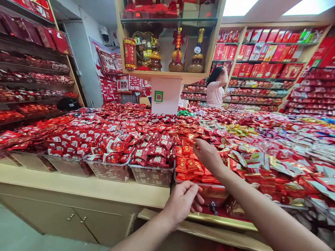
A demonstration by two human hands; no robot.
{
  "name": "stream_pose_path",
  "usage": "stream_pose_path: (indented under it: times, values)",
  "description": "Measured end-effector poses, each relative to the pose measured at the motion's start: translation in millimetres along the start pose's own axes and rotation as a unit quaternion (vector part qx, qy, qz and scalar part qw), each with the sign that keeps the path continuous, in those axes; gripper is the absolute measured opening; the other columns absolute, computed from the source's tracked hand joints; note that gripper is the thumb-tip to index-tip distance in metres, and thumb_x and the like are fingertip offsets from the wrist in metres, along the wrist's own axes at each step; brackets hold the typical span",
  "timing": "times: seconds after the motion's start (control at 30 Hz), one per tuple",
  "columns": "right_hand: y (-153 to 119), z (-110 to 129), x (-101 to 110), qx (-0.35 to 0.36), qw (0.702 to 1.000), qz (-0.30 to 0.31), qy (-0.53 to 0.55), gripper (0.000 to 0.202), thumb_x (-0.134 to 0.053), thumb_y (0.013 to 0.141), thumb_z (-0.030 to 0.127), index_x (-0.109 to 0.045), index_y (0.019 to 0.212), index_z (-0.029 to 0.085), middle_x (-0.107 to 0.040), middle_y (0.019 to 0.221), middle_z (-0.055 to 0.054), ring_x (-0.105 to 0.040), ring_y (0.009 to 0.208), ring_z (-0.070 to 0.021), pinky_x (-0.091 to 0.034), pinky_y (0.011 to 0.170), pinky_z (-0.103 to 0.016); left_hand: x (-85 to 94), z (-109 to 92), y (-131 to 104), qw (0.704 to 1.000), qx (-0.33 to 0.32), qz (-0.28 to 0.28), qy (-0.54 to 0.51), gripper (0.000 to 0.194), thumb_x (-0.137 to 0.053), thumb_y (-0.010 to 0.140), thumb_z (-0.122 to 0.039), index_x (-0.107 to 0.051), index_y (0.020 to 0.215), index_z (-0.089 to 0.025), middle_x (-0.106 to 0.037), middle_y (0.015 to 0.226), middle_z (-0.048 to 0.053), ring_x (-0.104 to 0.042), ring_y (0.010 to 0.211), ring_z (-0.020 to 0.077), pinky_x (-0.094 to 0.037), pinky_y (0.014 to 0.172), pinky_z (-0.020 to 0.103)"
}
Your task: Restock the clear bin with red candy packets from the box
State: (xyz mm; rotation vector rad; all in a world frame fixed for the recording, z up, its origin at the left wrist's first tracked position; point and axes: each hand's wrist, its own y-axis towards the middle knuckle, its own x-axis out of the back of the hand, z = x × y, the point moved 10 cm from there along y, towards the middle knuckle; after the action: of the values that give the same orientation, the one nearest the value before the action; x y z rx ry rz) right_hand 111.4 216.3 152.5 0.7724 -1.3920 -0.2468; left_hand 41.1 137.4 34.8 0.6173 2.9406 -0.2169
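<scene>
In the head view, a clear bin of red-gold packets stands at the table's front edge, its long axis seemingly running toward the back edge. The right hand is nearer the packets — many lie just frontward of its bent fingers; whether these pinch one, I cannot tell. The left hand hangs by the bin's front wall — fingers curled, grip and contact unclear.
</scene>
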Motion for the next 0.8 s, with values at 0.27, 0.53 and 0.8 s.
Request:
stream_pose_path:
  times: [0.27,0.53,0.8]
  values:
    - [18.6,32.3,-54.8,0.078,0.99,0.118,-0.029,0.017,-0.04,0.078,0.002,-0.053,0.079,0.013,-0.062,0.076,-0.009,-0.058,0.066,-0.0172,-0.036,0.055,-0.024,-4.1,5.6,-4.0,0.998,0.014,0.024,0.061,0.025,-0.049,0.073,-0.039,-0.051,0.076,-0.014,-0.055,0.059,-0.002,-0.048,0.041,0.0052,-0.029,0.042,0.017]
    - [22.5,32.3,-55.3,0.098,0.985,0.135,0.04,0.008,-0.052,0.077,0.016,-0.059,0.072,0.013,-0.064,0.08,-0.009,-0.056,0.082,-0.0205,-0.038,0.076,-0.028,-9.0,7.5,-5.3,0.991,0.003,0.05,0.126,0.016,-0.048,0.072,-0.026,-0.054,0.08,-0.014,-0.054,0.061,-0.001,-0.048,0.046,0.0068,-0.037,0.048,0.02]
    - [-80.5,25.5,23.8,-0.051,0.9,0.181,0.393,0.024,-0.046,0.082,0.039,-0.054,0.068,0.021,-0.057,0.064,0.0,-0.053,0.061,-0.014,-0.041,0.056,-0.024,-10.4,6.7,-11.4,0.948,-0.05,0.057,0.308,0.023,-0.043,0.074,-0.027,-0.062,0.081,-0.015,-0.059,0.065,0.001,-0.048,0.053,0.0103,-0.033,0.047,0.02]
